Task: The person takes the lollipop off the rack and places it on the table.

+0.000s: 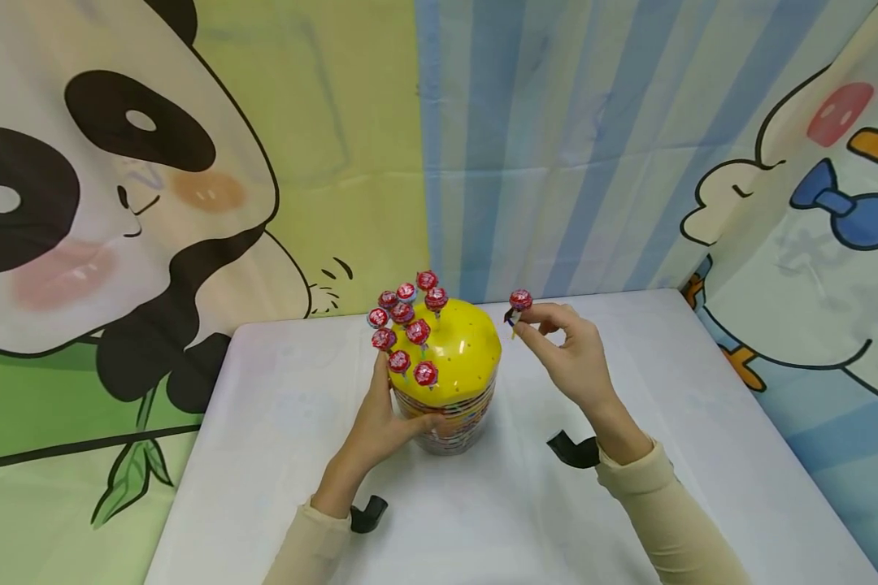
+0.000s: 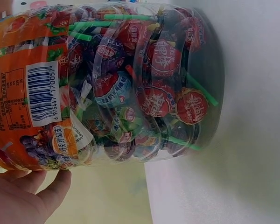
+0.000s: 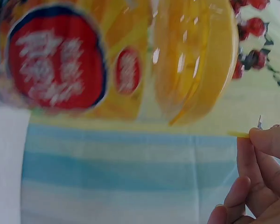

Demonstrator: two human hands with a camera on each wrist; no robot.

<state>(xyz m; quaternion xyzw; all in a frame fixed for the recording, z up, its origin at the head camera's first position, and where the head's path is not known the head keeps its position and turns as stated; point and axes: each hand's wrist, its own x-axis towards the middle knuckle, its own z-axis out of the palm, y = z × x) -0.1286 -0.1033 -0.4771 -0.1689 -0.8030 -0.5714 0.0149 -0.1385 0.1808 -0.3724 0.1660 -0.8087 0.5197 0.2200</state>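
A clear plastic jar (image 1: 454, 431) of wrapped lollipops stands upright on the table under a yellow lid (image 1: 468, 349) dotted with small holes. Several red-wrapped lollipops (image 1: 417, 331) stick up from the lid's left half. My left hand (image 1: 380, 431) grips the jar's left side, thumb across its front. To the right of the lid and apart from it, my right hand (image 1: 578, 357) pinches a red-wrapped lollipop (image 1: 521, 300) between thumb and fingers, head up. In the right wrist view its yellow stick (image 3: 238, 134) pokes out past the fingertips. Through the jar wall, more lollipops (image 2: 158, 100) show in the left wrist view.
A white-covered table (image 1: 285, 390) spreads around the jar. Behind it hangs a striped blue curtain (image 1: 527, 162), with a panda print (image 1: 227, 284) on the left and a duck print (image 1: 797, 284) on the right. Black straps (image 1: 369, 514) stick out at both wrists.
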